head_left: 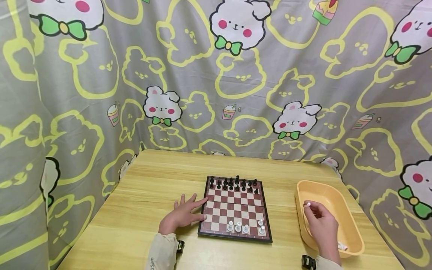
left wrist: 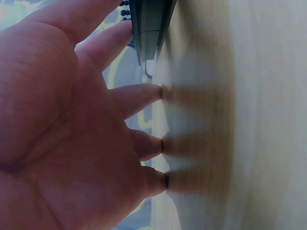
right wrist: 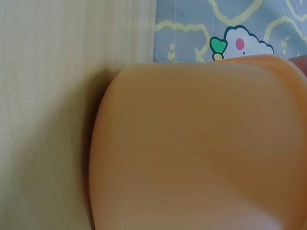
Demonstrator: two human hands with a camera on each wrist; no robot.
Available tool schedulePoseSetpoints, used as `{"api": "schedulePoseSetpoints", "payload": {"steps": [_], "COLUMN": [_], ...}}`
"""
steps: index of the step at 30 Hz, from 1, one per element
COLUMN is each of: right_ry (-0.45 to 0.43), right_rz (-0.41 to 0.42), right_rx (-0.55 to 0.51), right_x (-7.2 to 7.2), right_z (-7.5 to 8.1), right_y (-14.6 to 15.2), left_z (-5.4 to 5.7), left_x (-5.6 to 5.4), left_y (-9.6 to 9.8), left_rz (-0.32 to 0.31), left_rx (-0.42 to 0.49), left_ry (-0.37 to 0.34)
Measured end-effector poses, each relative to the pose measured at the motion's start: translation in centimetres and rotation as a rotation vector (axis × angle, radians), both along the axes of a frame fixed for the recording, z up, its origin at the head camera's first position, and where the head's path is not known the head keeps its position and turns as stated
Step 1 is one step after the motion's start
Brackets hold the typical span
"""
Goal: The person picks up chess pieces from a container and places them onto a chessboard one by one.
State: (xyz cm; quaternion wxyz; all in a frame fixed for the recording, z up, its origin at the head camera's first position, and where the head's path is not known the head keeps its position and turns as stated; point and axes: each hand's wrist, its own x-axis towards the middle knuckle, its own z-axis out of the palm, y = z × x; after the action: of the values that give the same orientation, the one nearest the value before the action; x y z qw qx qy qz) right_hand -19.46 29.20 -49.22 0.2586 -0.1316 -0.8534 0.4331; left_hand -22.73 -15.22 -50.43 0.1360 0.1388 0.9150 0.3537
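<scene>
A chessboard lies on the table with black chess pieces in two rows at its far side. Several white chess pieces stand along its near side, toward the right. My left hand is spread at the board's left edge, thumb and index finger touching it; in the left wrist view, the other fingertips rest on the table. My right hand, over the left rim of an orange plastic basin, pinches a small white chess piece. The basin's wall fills most of the right wrist view.
More white pieces lie in the basin's near end. The wooden table extends around board and basin. A grey patterned curtain hangs behind the table and along both sides.
</scene>
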Motion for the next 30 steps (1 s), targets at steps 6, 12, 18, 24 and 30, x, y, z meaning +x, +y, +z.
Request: {"api": "schedulePoseSetpoints", "payload": {"steps": [6, 12, 18, 24, 30], "right_ry": [0.051, 0.127, 0.199, 0.29, 0.304], "right_rz": [0.006, 0.015, 0.031, 0.053, 0.117], "right_rx": [0.006, -0.01, -0.058, -0.118, -0.109], "right_x": [0.0, 0.0, 0.0, 0.0, -0.1], "right_z": [0.0, 0.2, 0.2, 0.3, 0.4], "right_y": [-0.2, -0.5, -0.9, -1.6, -2.8], "left_z": [0.1, 0.0, -0.1, 0.0, 0.1], "left_x": [0.0, -0.1, -0.2, -0.2, -0.1], "left_y": [0.0, 0.0, 0.0, 0.0, 0.0], "left_rz": [0.0, -0.003, -0.008, -0.012, -0.004], "left_rx": [0.001, 0.003, 0.003, -0.004, -0.005], "left_ry": [0.001, -0.004, -0.004, -0.002, -0.006]}}
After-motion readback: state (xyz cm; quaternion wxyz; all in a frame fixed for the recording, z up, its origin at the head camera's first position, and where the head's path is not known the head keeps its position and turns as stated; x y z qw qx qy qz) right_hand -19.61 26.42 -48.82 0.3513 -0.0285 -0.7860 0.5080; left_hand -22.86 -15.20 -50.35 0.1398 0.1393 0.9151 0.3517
